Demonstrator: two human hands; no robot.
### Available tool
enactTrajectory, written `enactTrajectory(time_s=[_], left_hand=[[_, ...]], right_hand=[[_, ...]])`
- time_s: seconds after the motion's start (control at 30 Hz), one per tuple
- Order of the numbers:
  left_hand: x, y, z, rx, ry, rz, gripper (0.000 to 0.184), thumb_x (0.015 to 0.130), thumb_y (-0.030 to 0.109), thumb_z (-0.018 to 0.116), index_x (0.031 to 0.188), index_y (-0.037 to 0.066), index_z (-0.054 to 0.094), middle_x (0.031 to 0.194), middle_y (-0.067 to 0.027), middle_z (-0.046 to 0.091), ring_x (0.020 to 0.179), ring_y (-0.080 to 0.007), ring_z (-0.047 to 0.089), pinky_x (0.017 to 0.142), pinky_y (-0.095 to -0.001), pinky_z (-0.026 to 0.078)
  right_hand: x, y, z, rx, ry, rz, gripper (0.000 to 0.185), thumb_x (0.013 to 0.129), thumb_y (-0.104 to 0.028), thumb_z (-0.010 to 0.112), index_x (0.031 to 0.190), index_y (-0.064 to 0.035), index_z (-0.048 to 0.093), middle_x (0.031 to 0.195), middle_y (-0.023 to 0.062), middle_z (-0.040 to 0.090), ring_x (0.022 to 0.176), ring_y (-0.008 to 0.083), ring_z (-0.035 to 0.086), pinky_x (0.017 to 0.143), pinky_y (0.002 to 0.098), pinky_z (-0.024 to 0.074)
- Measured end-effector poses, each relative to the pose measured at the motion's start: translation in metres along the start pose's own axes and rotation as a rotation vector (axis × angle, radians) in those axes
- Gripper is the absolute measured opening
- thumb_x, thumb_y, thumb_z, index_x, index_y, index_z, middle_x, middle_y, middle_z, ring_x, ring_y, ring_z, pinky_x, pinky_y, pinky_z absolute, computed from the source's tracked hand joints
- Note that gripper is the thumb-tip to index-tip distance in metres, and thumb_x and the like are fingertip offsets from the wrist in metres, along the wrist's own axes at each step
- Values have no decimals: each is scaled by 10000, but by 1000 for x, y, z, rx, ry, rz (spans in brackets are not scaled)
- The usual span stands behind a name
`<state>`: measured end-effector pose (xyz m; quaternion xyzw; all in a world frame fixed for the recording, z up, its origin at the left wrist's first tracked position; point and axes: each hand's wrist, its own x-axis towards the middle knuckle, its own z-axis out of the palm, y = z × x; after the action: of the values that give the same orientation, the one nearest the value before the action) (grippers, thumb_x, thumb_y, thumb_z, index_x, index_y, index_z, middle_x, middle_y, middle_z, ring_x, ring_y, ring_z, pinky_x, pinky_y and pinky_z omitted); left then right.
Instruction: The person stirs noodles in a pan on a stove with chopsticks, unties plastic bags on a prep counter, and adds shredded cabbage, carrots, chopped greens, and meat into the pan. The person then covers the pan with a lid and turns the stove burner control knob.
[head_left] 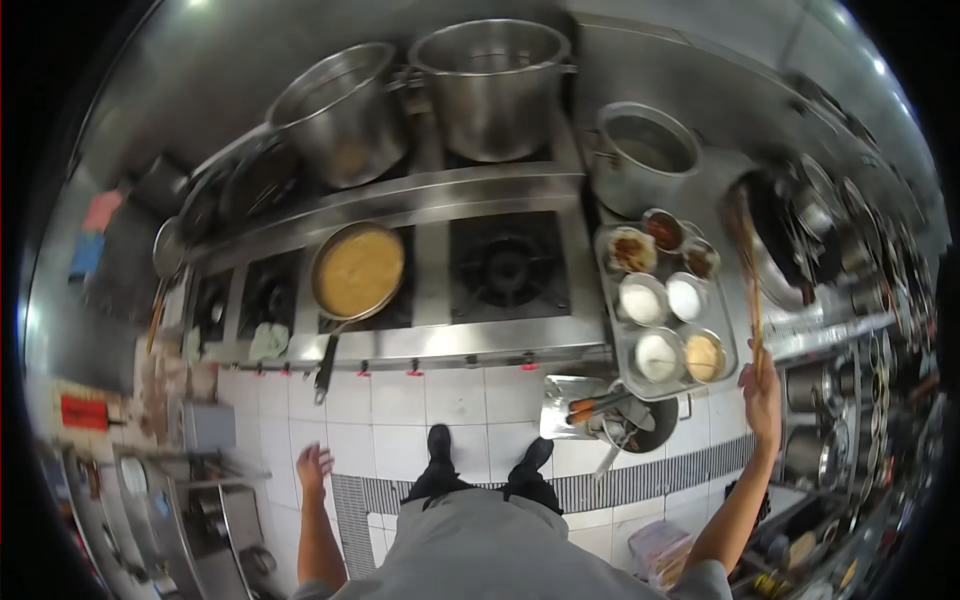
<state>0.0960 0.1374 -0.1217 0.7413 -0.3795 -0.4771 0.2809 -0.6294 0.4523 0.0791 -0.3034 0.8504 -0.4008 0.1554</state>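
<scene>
The long wooden stick [755, 300] is at the person's right side, just beyond the edge of a tray, pointing up and away from the body. The right hand [760, 378] grips its near end, the fingers closed around it, with the arm stretched far out. The stick's upper end runs toward a dark wok [775, 235]; blur there makes it hard to say whether the two touch.

Just left of the stick, a metal tray [726, 378] carries several small bowls. Among them are a bowl of red sauce [663, 232], a bowl of white stuff [686, 298] and a bowl of yellow stuff [704, 358]. A tall pot [648, 160] stands behind the tray on the steel tabletop [722, 168].

Farther left, a frying pan [358, 272] filled with something yellow sits on the stove [480, 340], its dark handle jutting over the front edge toward the person. A bare burner [508, 264] lies between pan and tray, and two large pots [340, 125] [490, 100] stand at the back.

The left hand [314, 463] hangs in the air over the tiled floor [390, 452], below the pan's handle, its fingers loosely parted and holding nothing.
</scene>
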Motion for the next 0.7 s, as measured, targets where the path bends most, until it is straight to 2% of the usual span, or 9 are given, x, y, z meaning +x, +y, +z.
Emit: enactTrajectory(time_s=[0.07, 0.13, 0.2, 0.27, 0.4, 0.47, 0.53, 0.57, 0.7], left_hand=[[19, 33, 13, -59, -22, 49, 426, 930, 366, 564, 1202, 40, 541, 959, -106, 664, 740, -166, 638, 596, -251, 489], [41, 55, 28, -148, -117, 129, 426, 930, 391, 561, 1198, 60, 553, 962, -91, 667, 763, -157, 634, 630, -260, 484], [55, 76, 45, -143, -242, 172, 462, 925, 449, 533, 1204, 81, 552, 1018, -62, 667, 816, -158, 642, 671, -290, 488], [60, 97, 63, -146, -329, 195, 455, 938, 449, 526, 1202, 79, 551, 1024, -41, 665, 806, -153, 644, 674, -286, 489], [84, 106, 94, -178, -525, 131, 393, 924, 372, 594, 1157, 59, 544, 949, -46, 669, 755, -124, 638, 637, -260, 479], [92, 101, 99, -200, -593, 125, 354, 921, 333, 610, 1127, 56, 537, 893, -58, 672, 644, -116, 627, 570, -240, 468], [87, 114, 98, -219, -652, 60, 271, 918, 279, 624, 1043, 54, 539, 755, -34, 607, 437, -84, 481, 416, -218, 380], [86, 118, 96, -220, -663, 42, 261, 916, 273, 627, 1028, 55, 538, 716, -18, 564, 425, -73, 441, 401, -219, 354], [86, 111, 101, -273, -670, 11, 229, 910, 268, 635, 999, 79, 539, 663, 13, 489, 415, -50, 374, 375, -214, 301]], right_hand=[[-8, -68, 52, -123, -122, -49, 350, 992, -216, 447, 1284, -33, 503, 950, 140, 629, 699, 169, 563, 638, 317, 463], [3, -74, 127, -365, -103, -461, 373, 1003, -248, 415, 1299, -33, 493, 1132, 241, 604, 771, 309, 632, 707, 401, 490], [-4, -152, 201, -312, -266, -428, 367, 992, -223, 409, 1306, -51, 488, 1119, 244, 596, 849, 409, 619, 777, 463, 488], [-1, -204, 272, -493, -306, -575, 376, 971, -215, 425, 1313, -72, 488, 1049, 206, 584, 781, 420, 620, 737, 464, 512], [26, -261, 407, -827, -343, -761, 444, 939, -209, 480, 1370, -115, 432, 983, 163, 546, 687, 336, 643, 598, 403, 536], [30, -278, 466, -1006, -365, -821, 402, 914, -167, 501, 1311, -106, 482, 966, 148, 549, 702, 298, 660, 579, 380, 538], [39, -279, 527, -1003, -356, -884, 363, 898, -161, 514, 1256, -100, 513, 965, 145, 559, 707, 290, 664, 576, 371, 544], [45, -282, 546, -995, -340, -947, 326, 882, -155, 528, 1201, -94, 544, 964, 142, 568, 712, 282, 669, 573, 362, 550], [61, -321, 560, -1234, -334, -719, 267, 876, -172, 526, 1121, -93, 597, 991, 135, 589, 795, 256, 667, 572, 357, 549]])
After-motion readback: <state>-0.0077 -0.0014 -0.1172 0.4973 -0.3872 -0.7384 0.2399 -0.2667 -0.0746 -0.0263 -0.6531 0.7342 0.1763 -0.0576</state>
